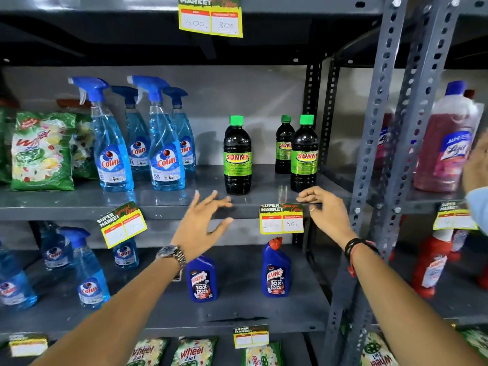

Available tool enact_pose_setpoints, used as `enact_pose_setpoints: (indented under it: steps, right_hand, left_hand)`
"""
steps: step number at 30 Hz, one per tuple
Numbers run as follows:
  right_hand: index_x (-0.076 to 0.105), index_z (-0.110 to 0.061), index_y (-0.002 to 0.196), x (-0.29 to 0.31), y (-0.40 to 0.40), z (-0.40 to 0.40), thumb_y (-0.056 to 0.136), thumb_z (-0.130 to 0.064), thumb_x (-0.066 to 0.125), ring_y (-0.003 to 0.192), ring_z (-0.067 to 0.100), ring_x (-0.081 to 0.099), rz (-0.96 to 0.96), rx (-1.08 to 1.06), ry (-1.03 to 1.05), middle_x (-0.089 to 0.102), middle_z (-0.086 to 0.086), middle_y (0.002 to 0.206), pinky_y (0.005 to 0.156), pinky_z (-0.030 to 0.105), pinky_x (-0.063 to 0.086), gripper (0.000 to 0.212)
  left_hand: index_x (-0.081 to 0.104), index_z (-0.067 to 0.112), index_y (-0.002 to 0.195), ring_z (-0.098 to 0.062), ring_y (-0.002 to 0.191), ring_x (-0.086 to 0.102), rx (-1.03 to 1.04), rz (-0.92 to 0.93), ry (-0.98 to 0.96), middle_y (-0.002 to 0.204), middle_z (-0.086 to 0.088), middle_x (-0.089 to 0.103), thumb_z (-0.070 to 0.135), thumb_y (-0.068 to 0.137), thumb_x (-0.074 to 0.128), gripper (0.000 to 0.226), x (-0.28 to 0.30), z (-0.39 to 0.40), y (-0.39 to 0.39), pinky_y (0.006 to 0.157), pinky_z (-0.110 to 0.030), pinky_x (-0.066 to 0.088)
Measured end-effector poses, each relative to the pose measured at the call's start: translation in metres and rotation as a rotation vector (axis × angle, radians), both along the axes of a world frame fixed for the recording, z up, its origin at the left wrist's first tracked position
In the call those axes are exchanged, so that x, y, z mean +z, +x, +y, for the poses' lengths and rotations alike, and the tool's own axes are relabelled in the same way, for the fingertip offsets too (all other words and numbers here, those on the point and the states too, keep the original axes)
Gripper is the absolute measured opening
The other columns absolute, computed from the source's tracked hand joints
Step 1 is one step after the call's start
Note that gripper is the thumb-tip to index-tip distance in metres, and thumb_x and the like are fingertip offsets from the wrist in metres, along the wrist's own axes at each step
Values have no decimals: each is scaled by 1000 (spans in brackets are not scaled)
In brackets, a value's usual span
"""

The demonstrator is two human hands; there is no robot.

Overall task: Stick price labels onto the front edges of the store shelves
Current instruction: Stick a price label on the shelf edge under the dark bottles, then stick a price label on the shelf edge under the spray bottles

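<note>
A yellow and green price label (281,219) marked 80 hangs on the front edge of the middle grey shelf (163,211), below the Sunny bottles (303,154). My right hand (326,211) pinches the label's top right corner against the shelf edge. My left hand (203,225) hovers to the label's left with fingers spread, holding nothing. A tilted label (122,224) sticks to the same edge further left. Another label (210,17) hangs from the top shelf, and one more (250,336) from the lower shelf.
Blue Colin spray bottles (163,143) and Wheel detergent bags (42,151) fill the shelf's left part. Harpic bottles (276,270) stand on the shelf below. A perforated steel upright (369,154) divides off the right bay with Lizol bottles (446,143). Another person's hand (475,165) shows at the right edge.
</note>
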State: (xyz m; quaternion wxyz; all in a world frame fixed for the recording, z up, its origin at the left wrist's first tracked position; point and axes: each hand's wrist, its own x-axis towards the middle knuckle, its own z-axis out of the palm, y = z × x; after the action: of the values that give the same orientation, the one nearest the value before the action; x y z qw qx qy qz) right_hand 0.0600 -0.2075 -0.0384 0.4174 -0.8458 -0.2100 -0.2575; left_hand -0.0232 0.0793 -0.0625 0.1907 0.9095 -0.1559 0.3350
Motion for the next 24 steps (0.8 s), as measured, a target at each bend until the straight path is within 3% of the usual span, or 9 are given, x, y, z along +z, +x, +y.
enact_pose_setpoints:
  steps: [2, 5, 7, 12, 15, 16, 18, 20, 24]
  right_hand:
    - [60, -28, 88, 2, -2, 6, 79, 10, 45, 93, 9, 64, 31, -27, 23, 73, -4, 91, 79, 22, 49, 41]
    - [59, -31, 92, 3, -8, 31, 79, 5, 45, 96, 20, 61, -35, -114, 36, 69, 1, 96, 87, 42, 50, 40]
    - [60, -30, 99, 5, -15, 55, 78, 1, 47, 97, 27, 58, -90, -186, 27, 66, 7, 98, 88, 46, 49, 40]
    - [62, -23, 106, 8, -41, 148, 82, -3, 52, 87, 18, 53, -135, -127, 56, 63, 8, 93, 71, 25, 35, 33]
    - [63, -22, 105, 6, -56, 220, 85, -8, 58, 77, 8, 51, -135, -13, 70, 63, 5, 94, 69, 9, 36, 25]
    - [63, -22, 105, 5, -60, 240, 86, -12, 60, 78, 8, 54, -132, 28, 56, 63, 1, 94, 75, 11, 40, 22]
    - [63, -22, 105, 2, -66, 281, 87, -22, 61, 92, 15, 59, -136, 99, 32, 64, -7, 97, 87, 32, 47, 18]
    - [64, -22, 103, -2, -72, 312, 87, -26, 64, 103, 18, 61, -113, 144, 33, 67, -7, 102, 90, 38, 48, 17]
    - [65, -32, 97, -10, -81, 343, 83, -34, 66, 98, 11, 63, -72, 93, 20, 71, -11, 99, 85, 36, 51, 14]
  left_hand:
    - [53, 22, 122, -10, 139, 28, 104, -60, 54, 140, 7, 50, 49, 89, 39, 45, 2, 33, -13, 120, -39, 0]
    - [52, 23, 123, -17, 139, 34, 236, -89, 81, 140, 2, 52, 50, 90, 35, 46, 11, 93, -24, 120, -46, 7]
    - [53, 22, 122, -20, 135, 41, 285, -114, 56, 136, 0, 57, 48, 88, 38, 45, 18, 133, -31, 118, -47, 17]
    - [55, 19, 105, -27, 110, 60, 329, -78, 92, 115, -4, 68, 52, 85, 37, 42, 25, 225, -51, 105, -44, 33]
    - [58, 22, 90, -25, 101, 64, 293, -31, 150, 113, 0, 69, 56, 85, 35, 42, 24, 271, -64, 94, -40, 44]
    - [61, 23, 87, -22, 101, 65, 282, -24, 171, 116, 3, 69, 57, 84, 36, 42, 24, 279, -67, 88, -37, 48]
    - [66, 25, 80, -17, 97, 67, 258, -20, 183, 118, 10, 68, 59, 83, 37, 44, 23, 294, -74, 74, -31, 52]
    - [69, 25, 74, -14, 91, 69, 235, -3, 202, 120, 14, 67, 62, 81, 37, 49, 22, 303, -75, 69, -28, 52]
    - [69, 29, 68, -11, 102, 67, 165, 18, 168, 126, 14, 64, 67, 76, 48, 44, 17, 310, -67, 85, -31, 50]
